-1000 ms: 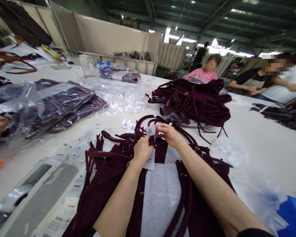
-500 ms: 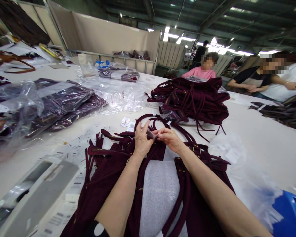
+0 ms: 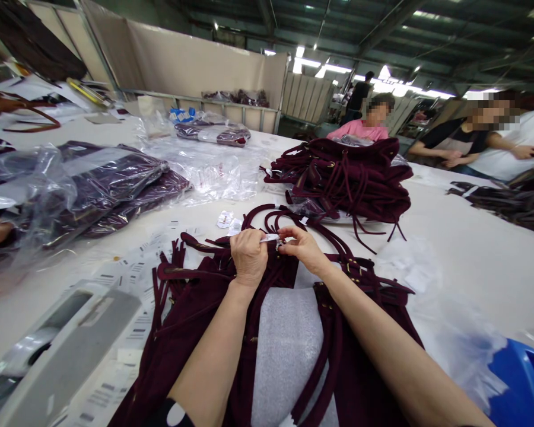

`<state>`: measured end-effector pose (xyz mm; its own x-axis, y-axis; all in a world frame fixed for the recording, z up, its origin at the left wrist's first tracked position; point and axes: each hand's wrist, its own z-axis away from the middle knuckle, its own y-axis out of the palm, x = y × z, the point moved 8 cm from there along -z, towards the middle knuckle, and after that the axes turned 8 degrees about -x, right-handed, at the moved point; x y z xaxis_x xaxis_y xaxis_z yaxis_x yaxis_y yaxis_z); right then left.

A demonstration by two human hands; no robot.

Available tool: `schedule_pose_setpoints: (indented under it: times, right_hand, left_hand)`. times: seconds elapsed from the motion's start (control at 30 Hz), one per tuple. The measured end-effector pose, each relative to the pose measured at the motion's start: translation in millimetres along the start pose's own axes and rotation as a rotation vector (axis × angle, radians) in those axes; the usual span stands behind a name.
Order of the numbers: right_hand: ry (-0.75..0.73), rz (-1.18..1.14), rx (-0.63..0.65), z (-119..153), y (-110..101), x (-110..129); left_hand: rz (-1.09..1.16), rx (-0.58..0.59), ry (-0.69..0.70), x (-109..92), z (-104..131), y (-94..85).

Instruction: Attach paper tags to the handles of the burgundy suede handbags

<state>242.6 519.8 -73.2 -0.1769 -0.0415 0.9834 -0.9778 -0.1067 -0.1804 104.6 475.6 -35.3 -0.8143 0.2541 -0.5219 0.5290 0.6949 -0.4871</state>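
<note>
Dark maroon bags (image 3: 196, 302) with long handles and fringes lie in front of me, a grey-white foam sheet (image 3: 289, 344) between them. My left hand (image 3: 249, 255) is closed, pinching a small white tag (image 3: 269, 238) above the bags' top edge. Just right of the tag, my right hand (image 3: 303, 249) has its fingertips pinched together at a small shiny piece, too small to make out. Both forearms reach over the bags.
A pile of maroon bags (image 3: 347, 178) stands beyond my hands. Plastic-wrapped bags (image 3: 111, 178) lie at the left, with another person's hand at the edge. A grey tape dispenser (image 3: 80, 350) is front left, a blue object (image 3: 516, 379) front right. Several people are behind the table.
My left hand has turned and its raised fingers have curled closed; a white tag now shows at its fingertips. My right hand stays near the same place, its fingers slightly shifted.
</note>
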Motion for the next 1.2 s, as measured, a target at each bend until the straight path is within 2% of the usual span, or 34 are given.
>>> schedule_pose_setpoints:
  times: [0.13,0.23,0.3,0.4,0.47,0.53,0.63,0.77,0.97,1.1,1.2]
  right_hand:
    - [-0.227,0.324,0.003,-3.3,9.1,18.8]
    - [-0.249,0.445,-0.037,-5.2,9.0,19.4]
    - [-0.136,0.316,-0.092,-6.2,2.0,10.9]
    - [0.06,-0.047,-0.237,-3.8,-12.9,-4.9]
    - [0.162,-0.246,-0.296,-0.4,-17.9,-13.9]
    - [0.222,-0.379,-0.322,3.1,-20.4,-19.0]
    - [0.248,-0.496,-0.354,8.3,-25.7,-21.6]
    - [0.284,-0.53,-0.391,14.6,-32.7,-28.8]
    - [0.357,-0.511,-0.518,20.4,-42.4,-45.4]
    - [0.391,-0.52,-0.572,23.7,-45.7,-49.3]
    - [0.412,-0.523,-0.585,26.1,-46.0,-50.3]
  left_hand:
    - [0.063,-0.018,0.066,-6.5,1.1,0.3]
    - [0.08,-0.032,-0.023,1.3,1.5,3.7]
    - [0.099,0.018,-0.131,11.2,2.9,11.3]
    - [0.109,0.248,-0.293,24.7,10.2,32.3]
    - [0.055,0.402,-0.318,27.2,15.5,42.5]
    - [-0.024,0.471,-0.281,26.0,16.6,45.3]
    - [-0.104,0.464,-0.267,26.5,14.1,42.2]
    - [-0.061,0.393,-0.247,24.0,9.5,36.3]
    - [-0.204,0.238,-0.002,4.0,5.7,22.5]
    - [-0.089,0.271,0.173,-14.7,12.6,30.3]
    - [-0.089,0.312,0.14,-11.9,17.1,40.1]
